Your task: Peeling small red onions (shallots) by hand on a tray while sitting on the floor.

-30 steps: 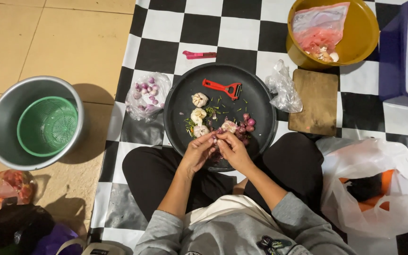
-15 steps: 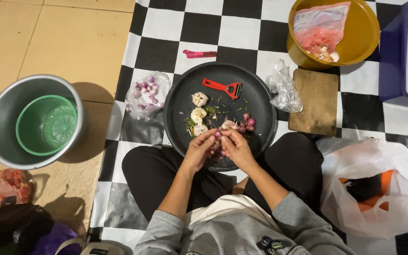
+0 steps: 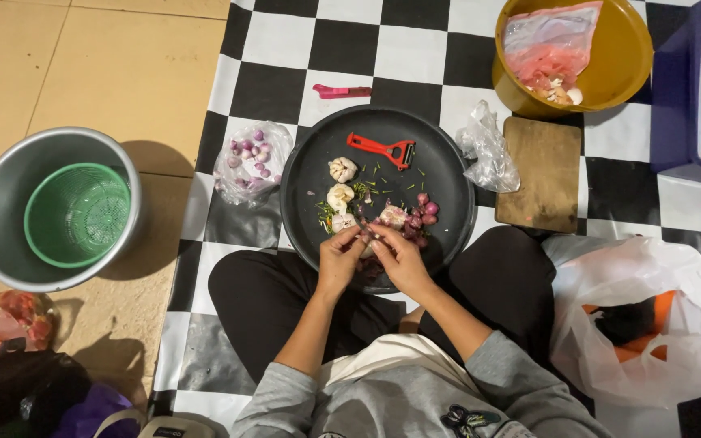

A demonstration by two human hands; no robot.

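Both hands (image 3: 371, 255) pinching garlic clove (image 3: 364, 236)

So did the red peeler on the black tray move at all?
No. The red peeler lies at the same spot near the far rim of the black tray, handle pointing the same way as before, with both hands nowhere near it.

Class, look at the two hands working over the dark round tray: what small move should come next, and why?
Probably drop the peeled piece beside the shallots on the tray. Both the left hand and right hand pinch something small at the tray's near edge, and peel scraps lie around it. What they hold is too small to tell.
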